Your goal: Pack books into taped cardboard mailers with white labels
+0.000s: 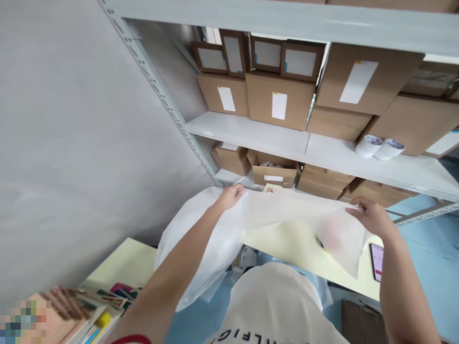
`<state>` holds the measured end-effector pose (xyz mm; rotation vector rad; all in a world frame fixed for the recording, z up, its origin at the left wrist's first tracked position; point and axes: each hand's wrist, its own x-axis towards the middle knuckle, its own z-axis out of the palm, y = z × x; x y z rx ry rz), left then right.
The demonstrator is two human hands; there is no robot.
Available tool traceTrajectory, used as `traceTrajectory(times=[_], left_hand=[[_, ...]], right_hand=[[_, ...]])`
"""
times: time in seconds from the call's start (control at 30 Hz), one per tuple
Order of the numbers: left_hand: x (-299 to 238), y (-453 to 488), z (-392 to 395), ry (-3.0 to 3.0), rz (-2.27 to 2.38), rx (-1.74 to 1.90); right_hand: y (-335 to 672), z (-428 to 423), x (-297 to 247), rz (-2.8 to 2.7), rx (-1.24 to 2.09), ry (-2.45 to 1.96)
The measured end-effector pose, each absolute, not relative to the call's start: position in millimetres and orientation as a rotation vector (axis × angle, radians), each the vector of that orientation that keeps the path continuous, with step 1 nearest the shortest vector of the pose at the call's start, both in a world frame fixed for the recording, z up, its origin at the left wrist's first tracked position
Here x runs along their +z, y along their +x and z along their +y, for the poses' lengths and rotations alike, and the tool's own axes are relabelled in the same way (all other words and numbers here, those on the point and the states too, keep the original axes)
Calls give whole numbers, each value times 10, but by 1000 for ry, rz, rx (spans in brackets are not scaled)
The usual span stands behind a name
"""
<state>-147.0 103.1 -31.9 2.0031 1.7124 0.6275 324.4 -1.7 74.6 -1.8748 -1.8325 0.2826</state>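
I hold a thin white translucent plastic bag (287,215) stretched out in the air in front of me. My left hand (231,195) pinches its upper left edge, fingers closed on the film. My right hand (369,215) grips the upper right edge, fingers curled round it. The bag's slack part (193,267) hangs down to the left beneath my left forearm. Below the bag lies a pale yellow table top (297,246).
A grey metal shelf unit (258,136) stands straight ahead, filled with brown cardboard boxes (279,100). Two tape rolls (380,147) lie on the middle shelf at right. A phone (377,262) rests on the table at right. Colourful booklets (96,310) sit at lower left.
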Motion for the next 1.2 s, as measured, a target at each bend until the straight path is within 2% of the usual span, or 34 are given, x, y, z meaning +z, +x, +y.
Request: traceTrajectory(times=[0.1, 0.17, 0.37, 0.5, 0.7, 0.83, 0.93, 1.07, 1.2], left_hand=[[-220, -1580, 1124, 2039, 1867, 490], [-188, -1599, 1194, 2047, 1975, 364], [-279, -1314, 1337, 2108, 2180, 82], [-517, -826, 1088, 2203, 2338, 182], [-1177, -185, 406, 2638, 1396, -123], [-1600, -149, 253, 2547, 1412, -274], [-1825, -205, 251, 2510, 1416, -307], [-2020, -253, 228, 2464, 1392, -340], [-2184, -301, 203, 2397, 1425, -405]], right_hand=[[3497, -3, 362, -1989, 772, -1820], [3531, 15, 65, -1993, 920, -1791], [3092, 98, -759, -1972, 699, -2222], [2708, 132, -1128, -2096, 635, -2365], [2506, 137, -1468, -2154, 586, -2362], [2355, -51, -1664, -2210, 364, -2227], [2184, -257, -1835, -2283, 597, -2150], [2073, -470, -2055, -2182, 1040, -2378], [2083, -616, -2193, -2078, 1116, -2491]])
